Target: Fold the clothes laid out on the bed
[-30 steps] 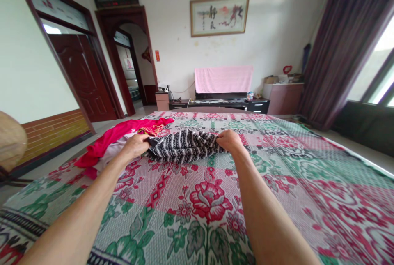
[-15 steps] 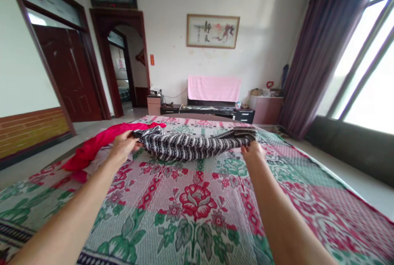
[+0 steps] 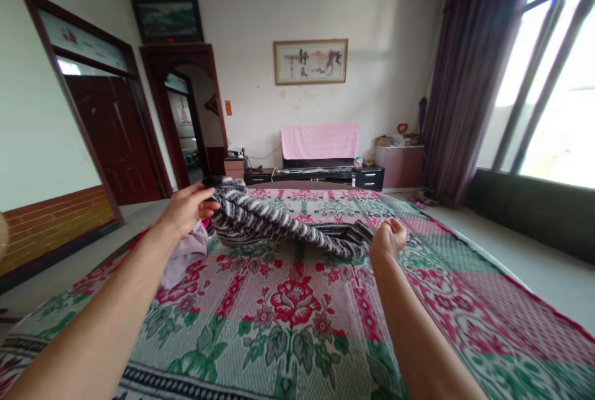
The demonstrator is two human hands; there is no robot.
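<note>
A black-and-white striped knitted garment [image 3: 288, 232] stretches across the flowered cover in front of me. My left hand [image 3: 188, 208] grips its left end, raised above the cover, with the fingers closed on the dark edge. From there the garment slopes down, its right part resting on the cover. My right hand [image 3: 389, 240] is beside that lower end, its fingers curled and no cloth showing in them. Under my left forearm a pale lilac cloth [image 3: 188, 254] is partly visible. Only scraps of a red cloth show behind my left hand and arm.
The flowered cover [image 3: 297, 356] in red, green and white spreads over the wide surface before me. Beyond it stands a low black TV cabinet [image 3: 320, 175], with a pink cloth [image 3: 320, 141] hung over the screen. A purple curtain [image 3: 460, 90] and windows are at the right.
The garment's left end has risen, while its right end has dropped to the cover and left my right hand. The view has tilted upward. More of the red cloth is hidden now.
</note>
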